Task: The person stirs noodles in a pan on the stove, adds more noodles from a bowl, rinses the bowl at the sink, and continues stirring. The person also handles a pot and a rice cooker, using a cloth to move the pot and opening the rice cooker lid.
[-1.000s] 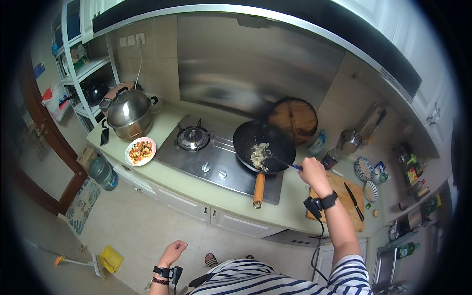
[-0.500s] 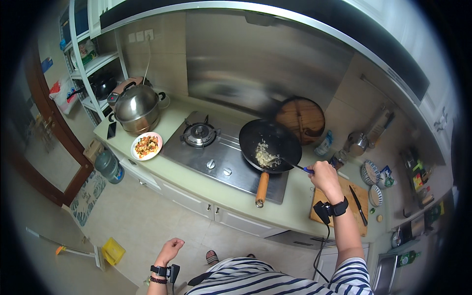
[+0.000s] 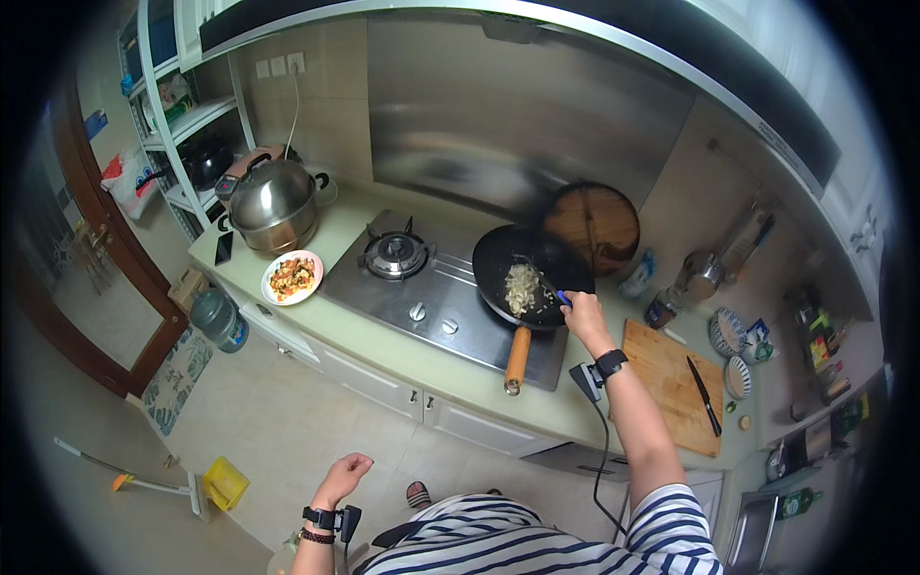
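Observation:
My right hand (image 3: 586,322) is closed round the blue-ended handle of a spatula (image 3: 563,298) over the right side of the black wok (image 3: 494,251). The spatula's working end reaches into the chopped pale food (image 3: 521,289), which looks like onion or garlic, in the wok. The wok sits over the right burner, its wooden handle (image 3: 517,359) pointing toward me, untouched. Down at my left side, my left hand (image 3: 342,481) hangs in the air with its fingers curled, nothing visible in them, away from the counter.
Left of the wok are a bare gas burner (image 3: 396,253), a plate of cooked food (image 3: 292,278) and a steel pot (image 3: 273,206). A round wooden lid (image 3: 599,228) leans behind. At right, a knife (image 3: 704,395) lies on a cutting board (image 3: 661,383), near patterned bowls (image 3: 730,331).
My right hand has moved left, closer to the wok, and the spatula now stands steeper. The pale food has shifted within the wok. My left hand stays low, fingers curled.

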`<state>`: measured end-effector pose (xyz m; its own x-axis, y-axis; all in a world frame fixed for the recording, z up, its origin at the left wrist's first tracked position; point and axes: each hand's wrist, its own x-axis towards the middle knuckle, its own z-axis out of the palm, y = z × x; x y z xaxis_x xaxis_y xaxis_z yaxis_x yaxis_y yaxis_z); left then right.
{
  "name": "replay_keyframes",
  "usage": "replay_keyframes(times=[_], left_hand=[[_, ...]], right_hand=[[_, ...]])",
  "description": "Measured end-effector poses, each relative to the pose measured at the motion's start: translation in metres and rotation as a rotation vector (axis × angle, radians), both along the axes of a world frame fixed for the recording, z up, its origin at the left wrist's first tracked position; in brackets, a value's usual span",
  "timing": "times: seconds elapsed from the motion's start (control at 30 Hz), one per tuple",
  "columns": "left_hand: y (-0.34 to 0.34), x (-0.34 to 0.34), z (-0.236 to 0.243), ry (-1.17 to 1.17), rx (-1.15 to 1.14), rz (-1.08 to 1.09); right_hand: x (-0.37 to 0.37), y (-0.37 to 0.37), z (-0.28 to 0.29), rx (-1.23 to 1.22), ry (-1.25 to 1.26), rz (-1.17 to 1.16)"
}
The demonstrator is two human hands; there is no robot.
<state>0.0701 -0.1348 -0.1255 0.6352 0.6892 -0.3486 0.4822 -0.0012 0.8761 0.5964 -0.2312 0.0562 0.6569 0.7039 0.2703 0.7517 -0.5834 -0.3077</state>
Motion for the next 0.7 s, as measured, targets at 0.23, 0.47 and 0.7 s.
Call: replay_keyframes(times=[0.23, 0.47, 0.7], left_hand=[[-0.004, 0.0, -0.005, -0.017, -0.076, 0.016], [-0.002, 0.009, -0.002, -0.017, -0.094, -0.045], [0.015, 0.012, -0.003, -0.003, -0.089, -0.106]], right_hand=[[-0.035, -0.066, 0.078, -0.194, -0.046, 0.087], [-0.045, -0.091, 0.058, -0.188, -0.072, -0.033], [-0.018, -0.055, -0.002, 0.02, -0.086, -0.074]])
